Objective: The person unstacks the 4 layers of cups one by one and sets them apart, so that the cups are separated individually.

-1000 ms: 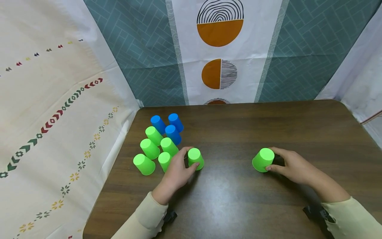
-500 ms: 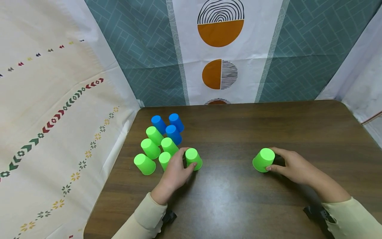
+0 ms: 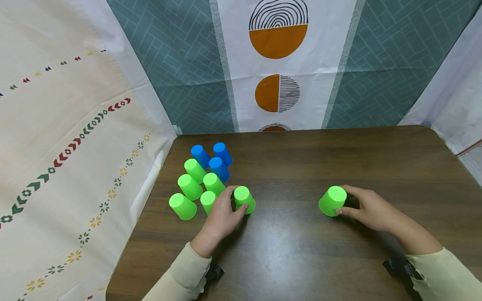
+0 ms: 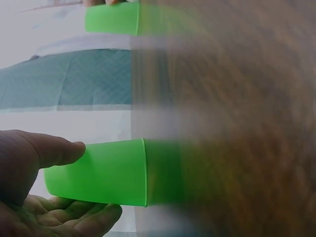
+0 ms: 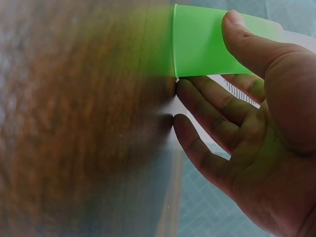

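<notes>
My left hand [image 3: 223, 216] holds a green cup [image 3: 244, 200] between thumb and fingers, just right of a cluster of cups. In the left wrist view that cup [image 4: 98, 173] stands mouth down on the table, thumb on one side and fingers on the other. Farther right, my right hand [image 3: 370, 209] grips a second green cup [image 3: 332, 201], also upside down. The right wrist view shows the thumb against this cup [image 5: 202, 42], fingers on its far side, and two fingertips reaching down to the tabletop.
Several green cups [image 3: 190, 187] stand upside down at the table's left, with three blue cups [image 3: 219, 169] behind them. The brown wooden table [image 3: 286, 167] reaches back to a patterned cloth [image 3: 188, 83]. A white embroidered cloth [image 3: 94, 167] hangs along the left edge.
The left hand and its green cup have shifted slightly left, then stayed still. The right hand and its cup have kept their place.
</notes>
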Demonstrator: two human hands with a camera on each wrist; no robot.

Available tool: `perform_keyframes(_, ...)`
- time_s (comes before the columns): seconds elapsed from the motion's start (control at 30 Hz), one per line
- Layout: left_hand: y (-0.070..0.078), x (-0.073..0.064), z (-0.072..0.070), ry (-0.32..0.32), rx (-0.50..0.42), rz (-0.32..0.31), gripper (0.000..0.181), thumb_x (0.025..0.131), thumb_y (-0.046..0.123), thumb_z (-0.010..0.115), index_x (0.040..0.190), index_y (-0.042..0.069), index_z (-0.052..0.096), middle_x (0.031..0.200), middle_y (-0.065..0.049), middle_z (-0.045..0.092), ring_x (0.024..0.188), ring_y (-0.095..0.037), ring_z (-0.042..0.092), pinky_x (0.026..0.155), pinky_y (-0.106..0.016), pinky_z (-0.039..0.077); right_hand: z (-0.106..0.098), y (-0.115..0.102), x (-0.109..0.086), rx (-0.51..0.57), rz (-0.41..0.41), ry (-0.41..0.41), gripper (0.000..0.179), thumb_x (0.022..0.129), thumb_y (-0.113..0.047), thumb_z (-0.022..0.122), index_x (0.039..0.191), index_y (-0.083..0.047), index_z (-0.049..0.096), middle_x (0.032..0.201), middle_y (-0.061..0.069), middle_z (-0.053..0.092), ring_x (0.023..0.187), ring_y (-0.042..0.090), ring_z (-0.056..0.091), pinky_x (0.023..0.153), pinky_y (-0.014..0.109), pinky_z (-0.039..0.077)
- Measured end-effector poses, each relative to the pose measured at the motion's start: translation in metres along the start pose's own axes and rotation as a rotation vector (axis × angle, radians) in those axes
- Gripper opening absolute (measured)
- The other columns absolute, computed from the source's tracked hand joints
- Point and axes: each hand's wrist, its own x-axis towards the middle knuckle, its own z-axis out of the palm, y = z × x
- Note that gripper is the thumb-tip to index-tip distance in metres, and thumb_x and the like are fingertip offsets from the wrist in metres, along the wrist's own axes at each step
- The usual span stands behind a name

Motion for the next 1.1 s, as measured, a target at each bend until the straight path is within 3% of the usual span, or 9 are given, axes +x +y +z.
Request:
perform_keyframes(0.2, 0.000, -0.001, 0.001, 0.006, -0.015, -0.009, 0.049, 0.089, 0.010, 0.083, 0.132, 0.000, 0.060, 0.124, -0.013, 0.068, 0.120, -0.032, 0.063, 0.106, -0.051, 0.050, -0.001, -0.002, 0.001, -0.005, -0.009, 0.008, 0.065, 0.090, -0.040, 0.083, 0.141, -0.007, 0.059, 0.131, 0.011, 0.069, 0.124, 0.043, 0.062, 0.098, 0.069, 0.049)
perform_keyframes(0.37, -0.002, 0.000, 0.002, 0.017, -0.020, -0.005, 0.049, 0.089, 0.011, 0.084, 0.131, 0.001, 0.061, 0.124, -0.013, 0.069, 0.120, -0.031, 0.063, 0.105, -0.051, 0.050, 0.000, -0.015, 0.008, 0.014, -0.019, 0.025, 0.064, 0.091, -0.042, 0.082, 0.142, -0.010, 0.060, 0.129, 0.005, 0.070, 0.118, 0.034, 0.065, 0.092, 0.058, 0.054)
perform_keyframes(0.57, -0.002, 0.000, 0.004, 0.020, -0.017, 0.000, 0.049, 0.089, 0.011, 0.084, 0.130, 0.001, 0.061, 0.124, -0.012, 0.069, 0.120, -0.031, 0.064, 0.105, -0.051, 0.051, 0.013, -0.039, 0.028, 0.075, -0.064, 0.031, 0.056, 0.090, -0.036, 0.084, 0.138, -0.017, 0.062, 0.123, -0.005, 0.070, 0.111, 0.024, 0.067, 0.091, 0.051, 0.056)
perform_keyframes(0.83, -0.001, 0.000, 0.003, 0.018, -0.008, -0.014, 0.049, 0.089, 0.011, 0.084, 0.130, 0.000, 0.061, 0.123, -0.013, 0.069, 0.119, -0.031, 0.064, 0.104, -0.050, 0.052, 0.035, -0.069, 0.059, 0.113, -0.093, 0.024, 0.053, 0.087, -0.030, 0.089, 0.133, -0.019, 0.065, 0.117, -0.009, 0.070, 0.103, 0.016, 0.068, 0.088, 0.044, 0.059)
perform_keyframes(1.1, -0.002, 0.001, 0.003, 0.027, -0.004, -0.006, 0.049, 0.088, 0.011, 0.085, 0.130, 0.001, 0.062, 0.122, -0.012, 0.070, 0.115, -0.028, 0.065, 0.100, -0.048, 0.053, 0.052, -0.089, 0.080, 0.113, -0.090, -0.028, 0.048, 0.088, -0.036, 0.087, 0.128, -0.024, 0.066, 0.110, -0.015, 0.070, 0.097, 0.013, 0.070, 0.082, 0.040, 0.059)
